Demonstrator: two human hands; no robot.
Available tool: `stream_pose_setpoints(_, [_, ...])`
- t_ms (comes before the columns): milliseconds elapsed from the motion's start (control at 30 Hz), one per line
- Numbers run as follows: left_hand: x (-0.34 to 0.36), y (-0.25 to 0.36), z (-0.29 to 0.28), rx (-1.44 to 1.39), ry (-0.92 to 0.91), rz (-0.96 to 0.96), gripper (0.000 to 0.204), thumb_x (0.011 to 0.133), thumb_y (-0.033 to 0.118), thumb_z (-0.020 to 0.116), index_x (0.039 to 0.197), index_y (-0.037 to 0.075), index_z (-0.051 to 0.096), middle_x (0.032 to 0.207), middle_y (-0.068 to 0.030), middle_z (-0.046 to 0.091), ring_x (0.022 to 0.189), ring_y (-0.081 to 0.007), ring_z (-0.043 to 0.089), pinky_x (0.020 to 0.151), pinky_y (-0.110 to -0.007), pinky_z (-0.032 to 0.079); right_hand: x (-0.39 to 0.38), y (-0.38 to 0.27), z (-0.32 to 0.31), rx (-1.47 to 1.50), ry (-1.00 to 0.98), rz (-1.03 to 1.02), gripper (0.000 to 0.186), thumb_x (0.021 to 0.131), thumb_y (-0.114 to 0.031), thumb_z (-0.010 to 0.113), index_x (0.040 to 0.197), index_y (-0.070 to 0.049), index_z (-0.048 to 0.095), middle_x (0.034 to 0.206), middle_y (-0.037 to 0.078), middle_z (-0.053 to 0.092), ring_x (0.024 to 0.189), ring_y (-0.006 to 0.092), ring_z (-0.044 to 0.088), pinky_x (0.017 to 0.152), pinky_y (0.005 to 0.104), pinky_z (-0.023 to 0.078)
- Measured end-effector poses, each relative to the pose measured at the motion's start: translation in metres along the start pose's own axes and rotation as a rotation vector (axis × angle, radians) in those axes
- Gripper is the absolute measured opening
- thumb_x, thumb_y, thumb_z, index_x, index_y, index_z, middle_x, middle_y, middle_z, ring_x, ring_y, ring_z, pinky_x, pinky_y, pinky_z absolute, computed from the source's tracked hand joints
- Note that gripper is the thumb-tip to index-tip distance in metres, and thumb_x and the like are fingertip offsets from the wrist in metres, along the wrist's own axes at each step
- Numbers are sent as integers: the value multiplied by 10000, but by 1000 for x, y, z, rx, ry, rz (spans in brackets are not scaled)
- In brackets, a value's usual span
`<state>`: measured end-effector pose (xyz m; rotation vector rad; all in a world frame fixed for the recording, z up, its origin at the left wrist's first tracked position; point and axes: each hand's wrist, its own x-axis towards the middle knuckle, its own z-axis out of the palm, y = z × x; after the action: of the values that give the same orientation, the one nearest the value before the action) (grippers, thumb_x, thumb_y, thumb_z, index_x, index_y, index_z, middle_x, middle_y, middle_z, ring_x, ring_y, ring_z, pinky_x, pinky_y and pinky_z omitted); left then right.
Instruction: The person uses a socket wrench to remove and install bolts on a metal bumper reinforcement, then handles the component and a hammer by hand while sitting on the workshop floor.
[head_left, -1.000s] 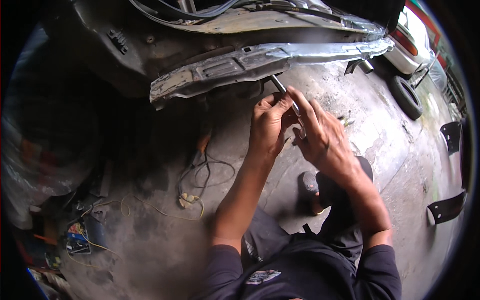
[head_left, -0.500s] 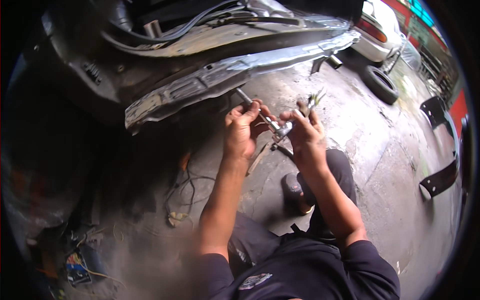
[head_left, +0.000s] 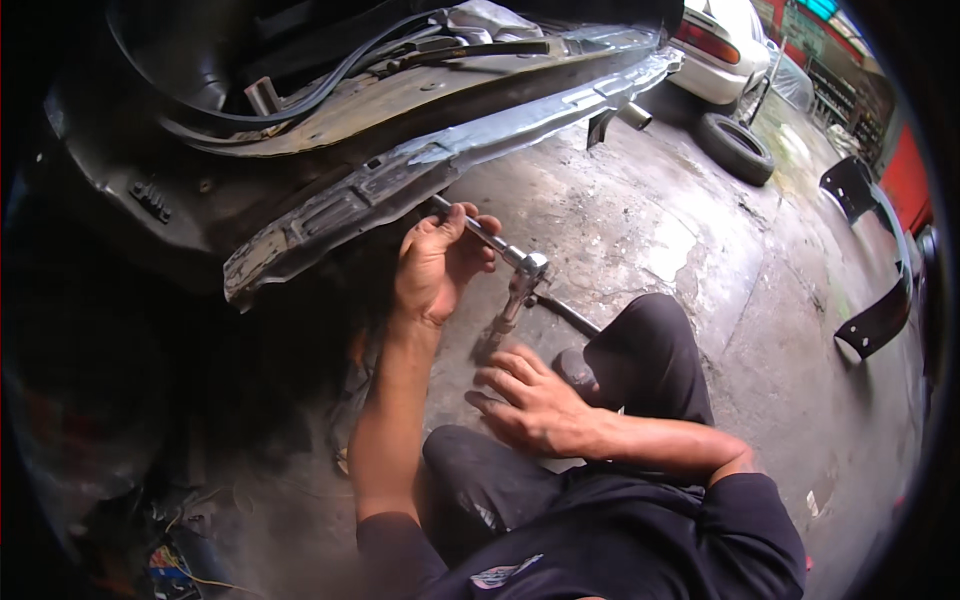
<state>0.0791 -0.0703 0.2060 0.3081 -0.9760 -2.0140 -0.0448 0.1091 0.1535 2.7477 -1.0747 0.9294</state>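
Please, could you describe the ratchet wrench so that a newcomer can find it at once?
Start from the long silver beam slanting across the upper picture, then find the left hand just below it. That hand holds a shiny rod, and the ratchet wrench is at the rod's lower right end. Its round bright head sets it apart from the darker bar beside it.

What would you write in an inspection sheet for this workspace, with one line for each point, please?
Surface: concrete floor, stained and patchy.
Job's things: ratchet joined to extension bar; the bar's far end is hidden near the metal beam.
Clutter: dark bar on the floor; curved dark part at right.
Hands: left hand grips the extension bar; right hand loosely open near the ratchet, contact unclear.
Cables: thin yellowish cable, lower left.
Surroundings: tyre near a white car.
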Motion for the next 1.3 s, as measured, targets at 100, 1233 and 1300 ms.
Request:
stream_pose_setpoints(100, [-2, -2, -5, -41, -29, 46, 192, 1020, 246, 578, 1017, 64, 640, 918, -143, 722, 684, -202, 678, 605, -328, 548, 1, 6, -7, 1539, -25, 787, 598, 1048, -373, 511, 1520, -69, 303, 1267, 211, 585, 1070, 367, 623, 976, 499, 492])
stream_pose_setpoints(1233, [-8, 1, -11, -41, -58, 24, 249, 1046, 278, 524, 1148, 54, 564, 899, -93, 651, 700, -176, 643, 608, -324, 549, 30, 44, -27, 1990, 521, 762, 613, 1015, -430, 559, 1445, -77, 300, 1122, 205, 646, 1018, 299, 667, 848, 419, 557])
stream_pose_setpoints(1300, [-7, 2, -15, -92, -123, 43, 257, 1049, 277, 518, 1165, 53, 573, 938, -109, 669, 768, -185, 665, 622, -338, 559, 44, 42, -41, 1713, 633, 707, 598, 1004, -353, 586, 1450, -70, 304, 1101, 191, 653, 1020, 275, 666, 854, 401, 558])
